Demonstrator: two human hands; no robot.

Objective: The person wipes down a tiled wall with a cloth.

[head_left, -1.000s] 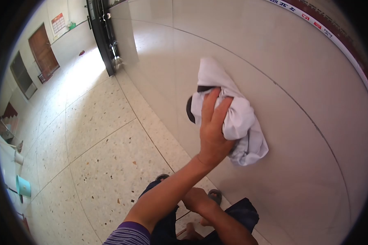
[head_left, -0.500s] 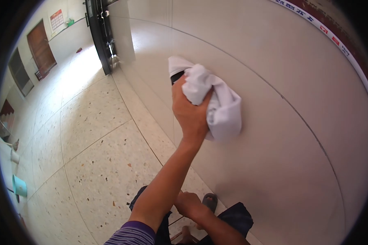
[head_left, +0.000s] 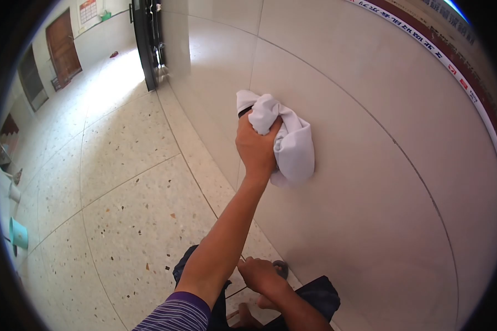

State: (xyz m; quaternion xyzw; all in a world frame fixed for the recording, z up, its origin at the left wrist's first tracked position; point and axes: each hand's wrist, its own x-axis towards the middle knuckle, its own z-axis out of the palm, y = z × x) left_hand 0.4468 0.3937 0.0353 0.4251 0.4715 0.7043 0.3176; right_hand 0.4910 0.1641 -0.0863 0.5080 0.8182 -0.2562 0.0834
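My left hand is closed around a bunched white cloth and presses it against the pale tiled wall. Folds of the cloth spill out to the right of the fingers, and a small dark patch shows by the fingertips. Lower down, my right hand hangs curled beside my left forearm, over my legs. Its palm side is hidden, so whatever it may hold does not show.
Speckled floor tiles run along the wall's foot to a dark metal door frame. A printed strip borders the wall at upper right. At far left stands a turquoise bucket; a wooden door is at the back.
My left hand and the cloth have shifted slightly down the wall, staying in contact with it. The view has tilted a little, showing more of the printed strip. My right hand stays low.
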